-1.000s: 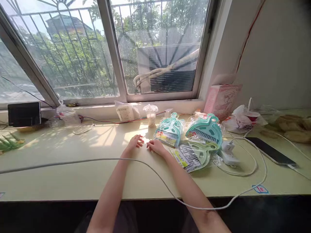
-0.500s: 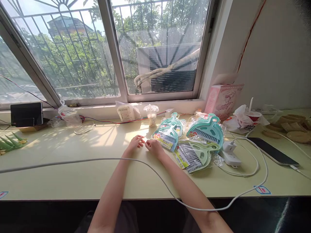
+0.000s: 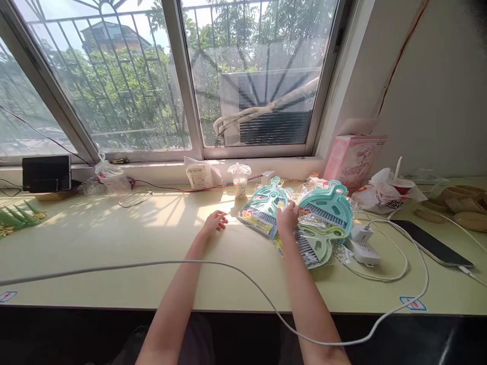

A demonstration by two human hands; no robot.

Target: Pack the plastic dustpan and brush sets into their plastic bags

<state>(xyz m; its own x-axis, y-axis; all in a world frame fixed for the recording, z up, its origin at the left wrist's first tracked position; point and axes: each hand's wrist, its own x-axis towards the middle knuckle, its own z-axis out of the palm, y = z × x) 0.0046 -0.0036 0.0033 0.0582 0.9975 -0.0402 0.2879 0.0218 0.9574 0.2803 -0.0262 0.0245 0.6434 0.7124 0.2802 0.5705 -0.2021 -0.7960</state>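
Several wrapped dustpan-and-brush sets lie on the table right of centre. My right hand (image 3: 288, 219) is over them, between the light blue set (image 3: 262, 210) and the teal set (image 3: 329, 205). Its fingers are bent, and whether they grip a wrapper is hidden. Just below and right of that hand is the green set (image 3: 319, 243), partly covered by my wrist. My left hand (image 3: 215, 223) rests on the bare table to the left of the sets, fingers loosely curled and apart, holding nothing.
A plastic cup (image 3: 239, 183) stands behind my hands. A white cable (image 3: 228, 264) crosses over my forearms. At the right are a charger block (image 3: 364, 252), a phone (image 3: 429, 242) and a pink box (image 3: 353, 162). A tablet (image 3: 46, 174) stands at the far left.
My right hand has moved right, away from my left hand and onto the wrapped sets. My left hand has stayed in about the same place.
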